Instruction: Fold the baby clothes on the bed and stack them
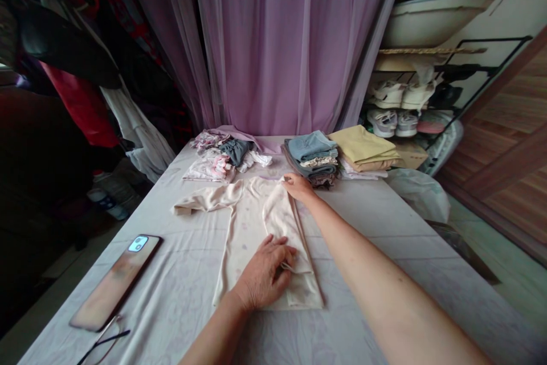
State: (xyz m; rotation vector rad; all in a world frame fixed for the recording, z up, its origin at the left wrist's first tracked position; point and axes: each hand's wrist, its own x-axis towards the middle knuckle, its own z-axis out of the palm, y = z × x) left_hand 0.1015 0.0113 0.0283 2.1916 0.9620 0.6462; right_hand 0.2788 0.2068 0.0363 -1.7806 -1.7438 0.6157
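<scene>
A cream long-sleeved top [243,240] lies flat on a pale sheet-covered table [376,251]. Its near-left sleeve [205,200] stretches out to the left, and the other sleeve [280,222] is folded down along the body. My left hand [262,274] presses on the lower part of the top, with the fingers pinching a fold near the sleeve. My right hand [298,187] grips the top's far shoulder edge. Close behind it stands a stack of folded blue-grey clothes [311,151].
A folded yellow garment [363,146] and a pile of pink and white clothes [211,165] lie at the far edge. A phone [115,282] and glasses [102,348] lie at the left. Behind are a lilac curtain [265,40] and a shoe rack [388,109].
</scene>
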